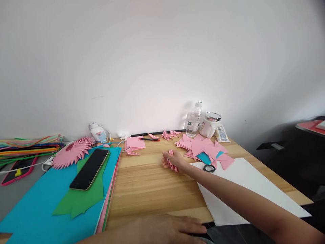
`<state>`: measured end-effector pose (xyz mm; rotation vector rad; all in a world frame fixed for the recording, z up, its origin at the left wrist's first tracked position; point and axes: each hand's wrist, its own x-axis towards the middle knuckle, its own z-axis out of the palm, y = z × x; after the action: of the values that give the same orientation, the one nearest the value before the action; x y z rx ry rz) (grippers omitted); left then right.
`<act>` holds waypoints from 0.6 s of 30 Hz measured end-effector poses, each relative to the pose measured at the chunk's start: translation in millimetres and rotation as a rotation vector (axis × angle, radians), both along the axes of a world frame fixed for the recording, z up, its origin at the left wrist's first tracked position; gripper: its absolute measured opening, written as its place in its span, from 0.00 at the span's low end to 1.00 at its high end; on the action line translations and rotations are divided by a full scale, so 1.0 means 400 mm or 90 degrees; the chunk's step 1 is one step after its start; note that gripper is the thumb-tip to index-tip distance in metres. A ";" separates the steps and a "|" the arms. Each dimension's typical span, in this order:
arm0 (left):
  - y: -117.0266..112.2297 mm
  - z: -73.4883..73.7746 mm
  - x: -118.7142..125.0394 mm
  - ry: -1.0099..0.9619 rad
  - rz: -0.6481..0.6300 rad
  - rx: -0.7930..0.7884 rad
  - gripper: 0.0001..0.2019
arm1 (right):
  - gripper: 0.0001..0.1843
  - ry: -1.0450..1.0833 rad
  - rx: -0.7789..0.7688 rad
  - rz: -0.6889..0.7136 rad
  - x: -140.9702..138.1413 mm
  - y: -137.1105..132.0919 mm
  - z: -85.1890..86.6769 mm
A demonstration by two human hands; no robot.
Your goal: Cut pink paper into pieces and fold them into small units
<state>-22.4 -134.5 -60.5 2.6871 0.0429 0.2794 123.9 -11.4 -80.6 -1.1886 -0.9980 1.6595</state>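
My right hand (177, 159) reaches over the middle of the wooden table (142, 179), its fingers closed round some pink folded paper pieces (173, 166). My palm and fingers hide part of them. Low at the table's front edge is my left hand (169, 228), slightly blurred, its fingers stretched out towards the right and nothing seen in them. Just right of the right hand lies a heap of pink paper squares (200, 148) with bits of blue paper among them. A black roll of tape (209, 168) rests on a big white sheet (243, 189) beneath my right forearm.
A water bottle (194, 122) and a lidded white mug (210, 127) stand against the wall. To the left, a black phone (90, 169) and green paper (95, 198) lie on blue sheets (33, 203), near a round pink folded-paper piece (72, 152). Behind lies a pen (149, 139).
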 end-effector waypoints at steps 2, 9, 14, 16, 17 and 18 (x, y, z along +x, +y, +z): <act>0.025 -0.009 0.003 -0.104 0.099 0.005 0.17 | 0.13 0.000 -0.011 0.015 0.008 -0.001 0.001; 0.089 -0.026 0.006 0.059 0.464 0.003 0.23 | 0.24 0.106 -0.088 0.028 0.039 0.008 0.028; -0.017 0.012 0.050 -0.238 0.291 0.036 0.19 | 0.25 0.168 -0.140 0.004 0.026 -0.018 0.045; -0.006 0.014 0.061 -0.358 0.461 0.072 0.22 | 0.24 0.205 -0.156 0.006 0.014 -0.043 0.054; 0.010 0.012 0.067 -0.389 0.543 0.061 0.23 | 0.24 0.223 -0.162 0.007 0.007 -0.057 0.060; 0.028 0.009 0.075 -0.425 0.617 0.058 0.24 | 0.24 0.245 -0.166 0.005 0.000 -0.072 0.065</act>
<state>7.4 -123.2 -56.9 2.2981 1.1339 1.4495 123.7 -40.1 -54.5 -0.9720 -0.5599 1.9748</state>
